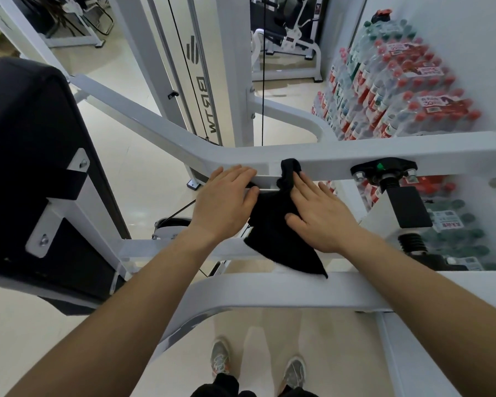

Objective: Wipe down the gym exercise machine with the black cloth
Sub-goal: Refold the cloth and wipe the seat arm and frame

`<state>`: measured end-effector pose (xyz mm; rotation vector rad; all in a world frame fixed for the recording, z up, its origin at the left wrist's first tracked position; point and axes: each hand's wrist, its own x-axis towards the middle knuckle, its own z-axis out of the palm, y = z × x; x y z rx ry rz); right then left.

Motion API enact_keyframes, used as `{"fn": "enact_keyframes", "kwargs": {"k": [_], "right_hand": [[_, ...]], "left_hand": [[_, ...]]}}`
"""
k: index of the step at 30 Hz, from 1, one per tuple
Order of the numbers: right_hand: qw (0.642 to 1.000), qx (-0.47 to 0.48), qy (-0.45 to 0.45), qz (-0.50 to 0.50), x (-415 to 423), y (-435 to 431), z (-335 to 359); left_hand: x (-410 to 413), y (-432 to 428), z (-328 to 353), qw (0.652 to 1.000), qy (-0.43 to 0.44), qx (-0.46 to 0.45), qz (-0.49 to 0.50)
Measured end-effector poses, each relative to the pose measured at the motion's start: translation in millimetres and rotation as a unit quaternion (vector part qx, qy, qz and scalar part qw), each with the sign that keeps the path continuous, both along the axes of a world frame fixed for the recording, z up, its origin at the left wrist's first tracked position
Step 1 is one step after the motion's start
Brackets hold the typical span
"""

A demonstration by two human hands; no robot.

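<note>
The gym machine has a white steel frame whose upper bar (341,154) runs across the middle of the view. A black cloth (272,224) is draped over that bar and hangs down toward a lower white bar (269,290). My right hand (321,216) lies flat on the cloth with straight, spread fingers, pressing it against the frame. My left hand (226,199) rests on the upper bar just left of the cloth, its fingers laid over the bar's top and its thumb touching the cloth's edge.
A black padded seat back (32,156) with metal brackets fills the left. A black adjustment knob (387,173) sits on the bar at the right. Shrink-wrapped packs of water bottles (398,90) are stacked against the right wall. My shoes (258,368) stand on the pale floor below.
</note>
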<state>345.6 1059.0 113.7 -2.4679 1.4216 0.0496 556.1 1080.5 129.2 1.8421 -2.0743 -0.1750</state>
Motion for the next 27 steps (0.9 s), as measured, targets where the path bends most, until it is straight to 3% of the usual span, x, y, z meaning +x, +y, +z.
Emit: {"fn": "enact_keyframes", "kwargs": {"k": [8, 14, 18, 22, 27], "right_hand": [[0.999, 0.005, -0.043, 0.011, -4, 24, 2], [0.987, -0.103, -0.126, 0.018, -8, 47, -2], [0.978, -0.068, -0.198, -0.020, -9, 45, 6], [0.969, -0.036, -0.240, -0.032, -15, 43, 9], [0.952, -0.056, -0.296, -0.043, -6, 35, 23]], "left_hand": [[5, 0, 0, 0.999, 0.026, 0.016, -0.023], [-10, 30, -5, 0.993, 0.084, -0.065, -0.041], [-27, 45, -11, 0.996, 0.054, -0.059, -0.033], [-34, 43, -7, 0.992, 0.115, -0.001, -0.041], [-22, 41, 9, 0.986, 0.157, -0.027, -0.055]]}}
